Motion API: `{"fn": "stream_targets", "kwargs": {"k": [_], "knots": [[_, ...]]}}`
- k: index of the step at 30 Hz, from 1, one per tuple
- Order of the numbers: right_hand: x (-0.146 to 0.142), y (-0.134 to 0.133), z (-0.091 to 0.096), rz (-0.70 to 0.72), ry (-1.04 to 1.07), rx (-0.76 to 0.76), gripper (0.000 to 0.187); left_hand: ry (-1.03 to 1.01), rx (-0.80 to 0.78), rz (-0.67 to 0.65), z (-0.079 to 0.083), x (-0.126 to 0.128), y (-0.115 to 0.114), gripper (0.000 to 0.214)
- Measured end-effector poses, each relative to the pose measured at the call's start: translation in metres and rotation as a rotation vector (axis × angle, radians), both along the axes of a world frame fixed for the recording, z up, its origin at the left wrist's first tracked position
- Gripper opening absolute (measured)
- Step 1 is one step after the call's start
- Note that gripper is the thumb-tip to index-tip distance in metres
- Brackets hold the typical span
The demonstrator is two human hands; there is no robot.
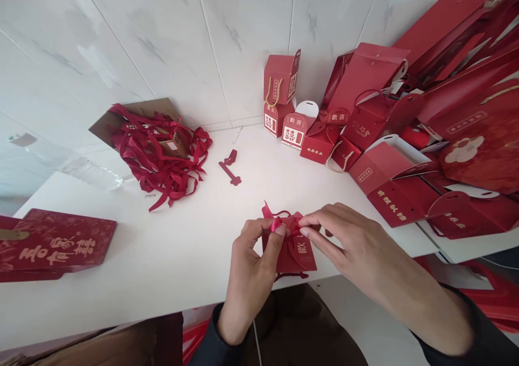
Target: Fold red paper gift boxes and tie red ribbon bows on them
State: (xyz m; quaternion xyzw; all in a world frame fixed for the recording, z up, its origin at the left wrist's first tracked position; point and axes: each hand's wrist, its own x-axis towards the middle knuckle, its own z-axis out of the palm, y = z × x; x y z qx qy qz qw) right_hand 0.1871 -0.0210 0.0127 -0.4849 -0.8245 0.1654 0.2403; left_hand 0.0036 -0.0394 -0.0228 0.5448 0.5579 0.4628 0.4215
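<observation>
Left hand (252,260) and right hand (359,241) are each pinching a bit of shiny pink-red ribbon (277,224) over one small red card box (292,259) at the near edge of the white table (174,258). Looks like bow-tying to me; next move probably wants a gentle, even pull. Further out: one large red card package (81,241) on the left, one flat dark-red key-shaped cutout (229,173), one brown cardboard box (157,108) overflowing with crimson ribbons (172,179), a pile of red gift packaging (438,112) too overlapped to count, and two stacked red boxes (278,77) by the tiled wall (247,41).
</observation>
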Motion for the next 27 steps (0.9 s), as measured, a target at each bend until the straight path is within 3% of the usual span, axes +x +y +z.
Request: {"fn": "stream_targets", "kwargs": {"k": [4,9,14,16,20,27], "knots": [[-0.003,-0.004,0.010,0.115,-0.034,-0.113,0.011,0.080,-0.014,0.074,-0.003,0.008,-0.001,0.018],[-0.011,0.001,0.019,0.118,0.146,-0.268,0.009,0.186,0.069,-0.133,0.006,0.008,-0.003,0.024],[-0.012,0.007,0.017,0.104,0.208,-0.263,0.009,0.212,0.117,-0.261,0.012,0.004,-0.006,0.020],[-0.012,0.007,0.016,0.138,0.221,-0.226,0.009,0.260,0.090,-0.254,0.011,0.004,-0.004,0.013],[-0.010,0.010,0.012,0.199,0.198,-0.114,0.021,0.285,0.077,-0.201,0.008,0.004,0.002,0.032],[-0.009,0.013,0.003,0.071,0.210,-0.271,0.013,0.139,-0.071,-0.296,0.016,-0.009,0.008,0.038]]}}
